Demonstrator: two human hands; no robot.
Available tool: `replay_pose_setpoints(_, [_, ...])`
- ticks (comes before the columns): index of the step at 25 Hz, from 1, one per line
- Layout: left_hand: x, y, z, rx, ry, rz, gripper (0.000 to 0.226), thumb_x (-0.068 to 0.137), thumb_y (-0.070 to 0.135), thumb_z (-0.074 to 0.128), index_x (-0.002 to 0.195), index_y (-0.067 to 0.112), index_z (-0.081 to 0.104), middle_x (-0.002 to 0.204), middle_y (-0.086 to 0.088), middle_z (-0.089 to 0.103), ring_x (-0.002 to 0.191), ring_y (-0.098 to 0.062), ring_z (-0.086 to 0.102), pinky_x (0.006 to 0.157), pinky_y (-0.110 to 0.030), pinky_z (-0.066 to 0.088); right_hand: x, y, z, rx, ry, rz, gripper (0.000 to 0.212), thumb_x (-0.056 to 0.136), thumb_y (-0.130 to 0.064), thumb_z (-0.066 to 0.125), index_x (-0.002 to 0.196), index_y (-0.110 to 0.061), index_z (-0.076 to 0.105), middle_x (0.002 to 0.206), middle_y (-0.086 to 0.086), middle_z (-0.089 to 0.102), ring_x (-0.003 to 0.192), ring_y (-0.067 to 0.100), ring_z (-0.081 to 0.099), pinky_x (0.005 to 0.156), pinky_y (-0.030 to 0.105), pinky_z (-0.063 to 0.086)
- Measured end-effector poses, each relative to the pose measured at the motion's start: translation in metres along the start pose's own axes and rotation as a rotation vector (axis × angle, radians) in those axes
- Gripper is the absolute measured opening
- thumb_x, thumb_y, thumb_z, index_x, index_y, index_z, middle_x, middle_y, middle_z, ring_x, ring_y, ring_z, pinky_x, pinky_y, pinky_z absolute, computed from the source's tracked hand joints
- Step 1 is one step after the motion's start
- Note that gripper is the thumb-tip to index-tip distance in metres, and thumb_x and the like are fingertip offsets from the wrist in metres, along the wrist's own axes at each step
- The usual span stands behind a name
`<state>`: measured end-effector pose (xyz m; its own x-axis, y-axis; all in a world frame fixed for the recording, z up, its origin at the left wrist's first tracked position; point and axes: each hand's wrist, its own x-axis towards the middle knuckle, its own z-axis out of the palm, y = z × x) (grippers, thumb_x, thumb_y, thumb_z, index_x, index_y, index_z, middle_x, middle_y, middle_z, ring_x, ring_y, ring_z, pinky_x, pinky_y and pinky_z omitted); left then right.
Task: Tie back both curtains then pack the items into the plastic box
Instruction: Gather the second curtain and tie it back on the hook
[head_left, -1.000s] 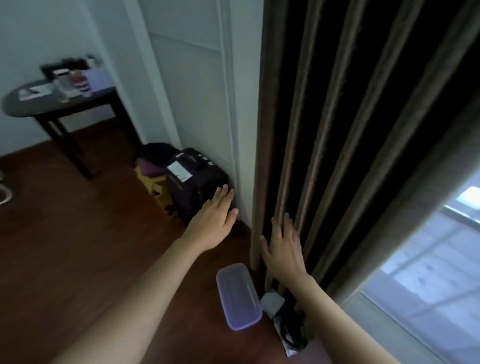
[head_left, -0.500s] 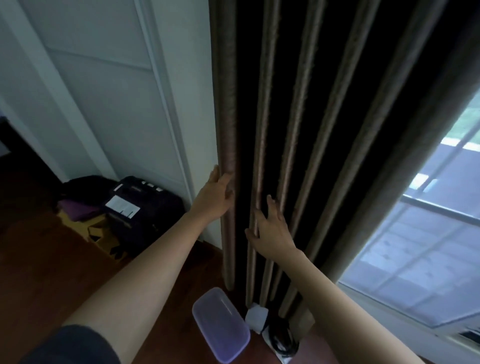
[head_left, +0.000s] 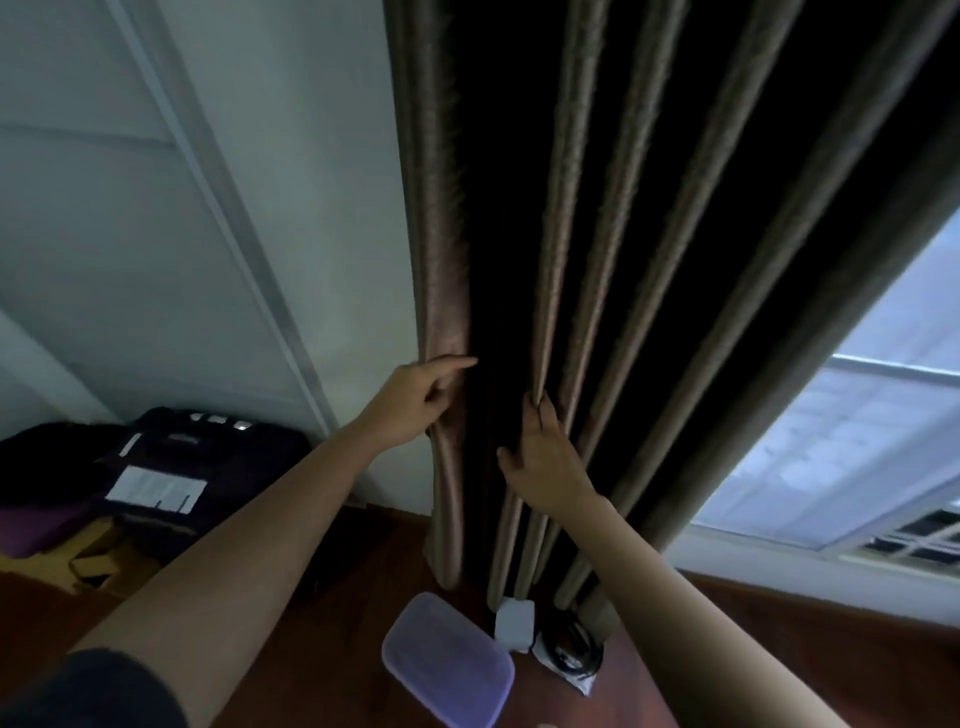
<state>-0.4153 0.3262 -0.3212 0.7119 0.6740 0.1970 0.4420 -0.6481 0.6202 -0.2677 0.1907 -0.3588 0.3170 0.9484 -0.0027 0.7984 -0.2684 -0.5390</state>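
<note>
looks like step 1: bunching the curtain (head_left: 566, 208). left hand (head_left: 415, 410) grips its edge, right hand (head_left: 545, 462) lies flat on a fold, fingers straight. next prob: squeeze folds together, tie.

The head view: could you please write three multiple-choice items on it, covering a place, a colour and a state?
1. Where is the plastic box? A on a chair; B on the floor by the hem of the curtain; C on a windowsill.
2. What tint has the plastic box? A purple; B green; C red.
3. What is the left hand doing? A hanging idle; B holding the plastic box; C gripping the curtain's left edge.
Key: 1 B, it lies on the wood below the folds; 2 A, its top shows translucent purple; 3 C, its fingers curl round the edge fold.
</note>
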Motion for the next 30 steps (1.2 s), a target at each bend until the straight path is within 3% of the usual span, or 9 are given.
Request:
replay_pose_setpoints(3, [0.004,-0.021,-0.021,0.066,0.053,-0.008,0.057,0.083,-0.005,0.047,0.135,0.020,0.049,0.091,-0.022,0.065,0.069,-0.024,0.058,0.075,-0.032,0.051,-0.009,-0.005,0.020,-0.024,0.014,0.017,0.076,0.093,-0.025,0.048,0.150,-0.009,0.001,0.158,0.009,-0.003,0.139,0.030,0.027,0.110,0.033,0.031])
replay_pose_setpoints(8, [0.005,0.011,-0.020,-0.005,-0.365,0.044,0.049,0.092,0.018,0.052,0.139,0.015,0.039,0.090,-0.004,0.064,0.059,-0.001,0.055,0.053,-0.009,0.040,-0.014,-0.025,0.050,-0.071,-0.137,-0.031,0.076,0.092,-0.021,0.046,0.150,-0.013,-0.003,0.158,0.006,-0.011,0.141,0.029,0.022,0.114,0.037,0.026])
replay_pose_setpoints(12, [0.018,0.019,-0.011,-0.050,-0.426,0.092,0.024,0.087,0.032,0.060,0.104,0.015,0.055,0.088,0.002,0.064,0.072,-0.006,0.063,0.067,-0.021,0.051,-0.014,-0.030,0.062,-0.160,-0.199,-0.026,0.073,0.094,-0.025,0.045,0.150,-0.013,0.000,0.159,0.008,-0.008,0.143,0.029,0.020,0.117,0.041,0.022])
replay_pose_setpoints(17, [0.016,0.022,0.000,0.108,-0.337,0.170,0.022,0.095,0.020,0.048,0.076,0.010,0.049,0.071,-0.003,0.057,0.059,-0.012,0.058,0.057,-0.023,0.048,-0.019,-0.026,0.051,-0.239,-0.222,-0.043,0.068,0.090,-0.021,0.050,0.149,-0.018,0.017,0.159,0.004,0.005,0.139,0.029,0.025,0.115,0.040,0.023])
replay_pose_setpoints(18, [0.014,0.020,0.000,0.127,-0.326,0.164,0.027,0.096,0.016,0.046,0.069,0.012,0.045,0.067,-0.002,0.053,0.055,-0.012,0.054,0.053,-0.021,0.043,-0.024,-0.024,0.046,-0.234,-0.142,-0.057,0.061,0.088,-0.020,0.051,0.145,-0.020,0.030,0.158,0.003,0.010,0.140,0.029,0.024,0.115,0.042,0.023])
replay_pose_setpoints(20, [0.011,0.016,-0.004,0.132,-0.309,0.160,0.029,0.095,0.012,0.044,0.066,0.014,0.040,0.064,0.000,0.048,0.052,-0.011,0.048,0.052,-0.020,0.036,-0.034,-0.021,0.030,-0.202,0.239,0.015,0.049,0.082,-0.015,0.056,0.130,-0.024,0.050,0.156,0.008,0.015,0.140,0.033,0.022,0.114,0.048,0.024])
replay_pose_setpoints(22, [0.008,0.014,-0.006,0.130,-0.301,0.168,0.032,0.095,0.010,0.045,0.065,0.019,0.037,0.063,0.003,0.046,0.051,-0.008,0.046,0.053,-0.018,0.033,-0.034,-0.020,0.006,-0.063,0.559,0.181,0.052,0.077,-0.012,0.060,0.127,-0.024,0.052,0.155,0.017,0.011,0.139,0.039,0.020,0.113,0.050,0.025])
replay_pose_setpoints(23, [0.006,0.014,-0.005,0.130,-0.300,0.175,0.034,0.094,0.009,0.045,0.064,0.022,0.035,0.062,0.004,0.045,0.050,-0.006,0.045,0.052,-0.016,0.032,-0.028,-0.016,-0.007,0.000,0.572,0.215,0.056,0.077,-0.014,0.062,0.130,-0.023,0.050,0.155,0.019,0.007,0.139,0.040,0.018,0.113,0.048,0.025])
replay_pose_setpoints(30, [0.005,0.029,0.009,0.129,-0.275,0.141,0.034,0.094,0.006,0.045,0.064,0.019,0.035,0.062,0.002,0.045,0.050,-0.010,0.045,0.049,-0.015,0.030,0.002,0.009,-0.017,-0.079,0.015,-0.002,0.075,0.083,-0.019,0.056,0.149,-0.012,0.020,0.152,0.011,0.022,0.133,0.029,0.037,0.110,0.037,0.036])
